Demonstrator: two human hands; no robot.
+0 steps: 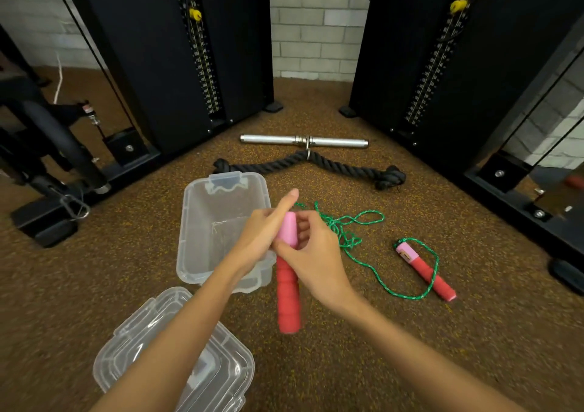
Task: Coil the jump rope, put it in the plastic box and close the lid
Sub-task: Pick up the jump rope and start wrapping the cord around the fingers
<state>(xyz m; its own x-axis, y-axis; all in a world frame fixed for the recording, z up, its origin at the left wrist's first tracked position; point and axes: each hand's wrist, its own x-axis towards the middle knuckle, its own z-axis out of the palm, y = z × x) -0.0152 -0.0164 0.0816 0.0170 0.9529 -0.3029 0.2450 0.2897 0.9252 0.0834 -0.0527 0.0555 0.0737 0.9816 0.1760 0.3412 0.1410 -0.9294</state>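
A jump rope with a green cord (363, 247) and two red handles with pink caps lies partly on the floor. My left hand (262, 237) and my right hand (313, 260) both grip the pink top of one handle (287, 297), held upright above the floor beside the box. The other handle (425, 271) lies on the floor to the right, with the cord looped around it and tangled in between. The clear plastic box (192, 222) stands open and empty just left of my hands. Its clear lid (227, 377) lies on the floor nearer me, under my left forearm.
A steel bar (303, 141) and a thick black rope attachment (316, 166) lie on the brown speckled floor beyond the box. Black weight-stack towers (177, 63) stand left and right, with machine bases (512, 190) along both sides.
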